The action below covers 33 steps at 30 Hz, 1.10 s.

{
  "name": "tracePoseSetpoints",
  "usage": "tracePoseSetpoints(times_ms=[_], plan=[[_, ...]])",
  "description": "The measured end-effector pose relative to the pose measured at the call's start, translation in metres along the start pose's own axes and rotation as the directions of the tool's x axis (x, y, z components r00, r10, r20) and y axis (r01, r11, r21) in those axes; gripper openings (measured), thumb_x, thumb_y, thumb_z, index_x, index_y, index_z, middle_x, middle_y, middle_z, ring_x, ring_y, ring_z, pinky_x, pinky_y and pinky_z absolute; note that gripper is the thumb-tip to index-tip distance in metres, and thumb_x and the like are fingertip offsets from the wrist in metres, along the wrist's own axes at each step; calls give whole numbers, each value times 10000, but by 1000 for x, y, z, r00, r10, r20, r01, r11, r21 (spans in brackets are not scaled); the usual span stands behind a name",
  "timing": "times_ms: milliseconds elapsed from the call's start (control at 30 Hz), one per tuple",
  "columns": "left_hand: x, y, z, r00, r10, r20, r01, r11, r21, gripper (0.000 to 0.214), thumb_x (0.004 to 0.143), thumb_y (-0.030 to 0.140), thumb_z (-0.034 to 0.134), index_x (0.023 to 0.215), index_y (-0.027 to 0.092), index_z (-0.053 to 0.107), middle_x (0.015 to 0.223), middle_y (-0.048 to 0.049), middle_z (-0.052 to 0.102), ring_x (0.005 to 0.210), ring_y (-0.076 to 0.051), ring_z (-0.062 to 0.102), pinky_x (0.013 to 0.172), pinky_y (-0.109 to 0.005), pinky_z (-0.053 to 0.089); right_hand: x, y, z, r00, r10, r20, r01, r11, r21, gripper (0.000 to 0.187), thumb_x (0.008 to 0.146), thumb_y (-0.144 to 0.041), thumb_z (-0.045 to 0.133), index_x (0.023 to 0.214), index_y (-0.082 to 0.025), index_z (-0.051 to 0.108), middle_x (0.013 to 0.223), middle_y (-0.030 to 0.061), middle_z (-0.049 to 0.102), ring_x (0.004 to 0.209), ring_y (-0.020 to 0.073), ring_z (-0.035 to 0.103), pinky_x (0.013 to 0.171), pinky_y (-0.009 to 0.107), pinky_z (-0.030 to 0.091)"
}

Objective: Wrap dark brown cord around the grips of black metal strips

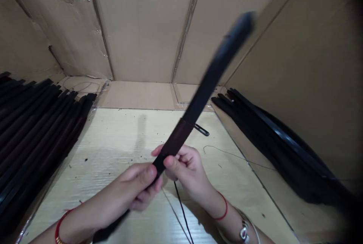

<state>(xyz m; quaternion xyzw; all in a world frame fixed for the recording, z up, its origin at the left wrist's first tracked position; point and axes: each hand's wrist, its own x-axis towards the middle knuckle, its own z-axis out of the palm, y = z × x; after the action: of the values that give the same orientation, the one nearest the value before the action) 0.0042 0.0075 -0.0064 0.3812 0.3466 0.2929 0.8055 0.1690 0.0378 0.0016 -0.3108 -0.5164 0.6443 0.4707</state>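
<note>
A long, narrow black strip (208,77) with a dark brown section (177,137) runs slantwise through both hands, its upper end raised away from me and blurred. My left hand (143,183) is closed around its lower part, thumb on top. Just above, my right hand (185,164) pinches the strip near the brown section's lower end. Beside that section sticks out a small black oval loop (202,129); how it is attached is hidden. Below my right hand hang a black cord (181,206) and a thinner brownish thread (175,213), their upper ends out of sight.
A row of several dark strips (36,123) lies along the left side. More long black strips (272,142) lie at the right against a cardboard wall (306,85). On the pale board (119,134) are dark specks and a loose thin thread (227,153). Cardboard panels rise behind.
</note>
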Motion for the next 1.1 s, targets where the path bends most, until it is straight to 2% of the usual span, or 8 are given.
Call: tracePoseSetpoints(times_ms=[100,267,400,567,733,867,1033,1100], plan=[[-1,4,-1,981,-127,144,136,989,-52,553,905,673,349,820,156,526,522,72,330,396,-40,215,385,-160,181,-1,2,-1,1000,-1,24,1,1000,-21,353,849,-466,668,886,-118,718,484,-65,342,407,38,207,373,198,119],[1,6,-4,919,299,-256,-133,847,515,417,916,530,505,728,159,537,538,21,500,492,-75,450,500,-174,339,1,7,-3,998,-21,-55,21,1000,-11,347,855,-448,674,972,-122,704,479,-86,292,409,38,203,386,193,124],[-2,4,-4,998,-44,-52,55,973,225,575,898,705,278,677,203,448,377,68,325,299,-81,261,333,-203,191,5,8,-7,995,20,94,-33,990,136,366,803,-451,730,970,-125,710,487,-90,299,400,27,177,382,187,114],[-2,3,-1,895,373,-244,-135,749,649,400,884,559,541,777,174,511,581,26,496,558,-81,435,553,-177,330,7,13,-7,984,-108,-144,126,985,117,291,832,-414,713,833,-129,655,489,-92,292,398,24,181,377,175,123],[5,1,-2,997,73,-28,-62,960,274,551,897,697,312,826,184,503,488,41,445,400,-97,388,432,-210,319,3,10,-6,992,-130,2,129,985,111,266,924,-393,607,969,-140,677,495,-89,260,408,36,186,386,174,142],[6,1,-4,895,341,-287,-140,827,545,441,854,605,553,790,170,514,592,18,511,532,-86,451,531,-191,340,4,8,-9,971,-157,-180,170,983,64,288,926,-410,598,996,-142,677,508,-93,217,425,42,164,395,177,132],[3,0,-5,984,-175,43,172,983,67,562,875,726,308,702,203,416,423,93,269,316,-60,190,368,-211,151,5,9,-7,990,-117,-85,123,989,77,343,841,-477,682,944,-150,658,487,-100,255,400,35,174,381,179,142],[4,-3,-4,987,-157,42,150,978,144,552,876,723,310,711,206,410,428,81,319,323,-69,237,372,-211,174,4,10,-5,973,-166,-161,173,984,33,323,828,-468,698,844,-152,632,498,-89,295,401,32,202,379,180,140]])
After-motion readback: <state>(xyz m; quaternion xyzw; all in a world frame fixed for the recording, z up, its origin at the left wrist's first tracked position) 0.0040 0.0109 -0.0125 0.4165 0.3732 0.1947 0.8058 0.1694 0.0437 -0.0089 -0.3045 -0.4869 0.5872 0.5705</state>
